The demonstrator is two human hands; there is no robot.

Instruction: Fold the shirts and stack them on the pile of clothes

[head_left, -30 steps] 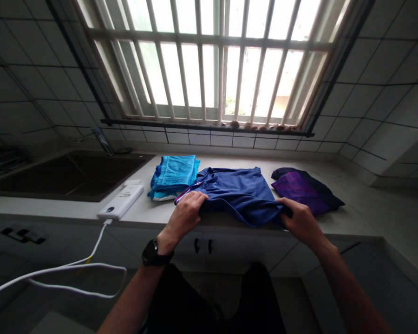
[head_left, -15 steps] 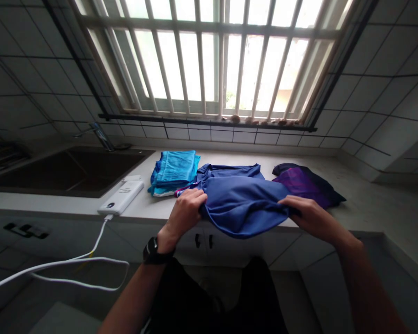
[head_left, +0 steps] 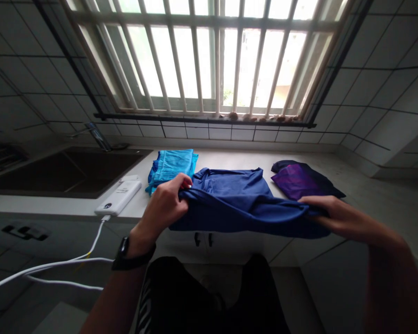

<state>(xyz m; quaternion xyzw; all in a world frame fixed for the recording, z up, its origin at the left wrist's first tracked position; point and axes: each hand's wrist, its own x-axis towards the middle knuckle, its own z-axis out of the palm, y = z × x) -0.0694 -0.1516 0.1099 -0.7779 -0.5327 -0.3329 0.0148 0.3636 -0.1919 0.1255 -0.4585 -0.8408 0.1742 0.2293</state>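
Shirt: the left hand (head_left: pixel 162 208) and right hand (head_left: pixel 334 215) hide parts of the blue shirt (head_left: pixel 230 195).
Clothes: the left hand covers one corner of the teal clothes (head_left: pixel 170 167).
Windowsill: small objects (head_left: pixel 257 118), too small to tell.
Power bank: print on the white power bank (head_left: pixel 120 195), too small to read.
Cable: the white cable (head_left: pixel 38 271), cut off by the left edge.

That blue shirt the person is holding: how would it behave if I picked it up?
The blue shirt is probably very floppy, since it sags in soft folds between the left hand and right hand. It seems light, held up by the fingers alone. Its faint sheen suggests slippery fabric, though that's hard to confirm.
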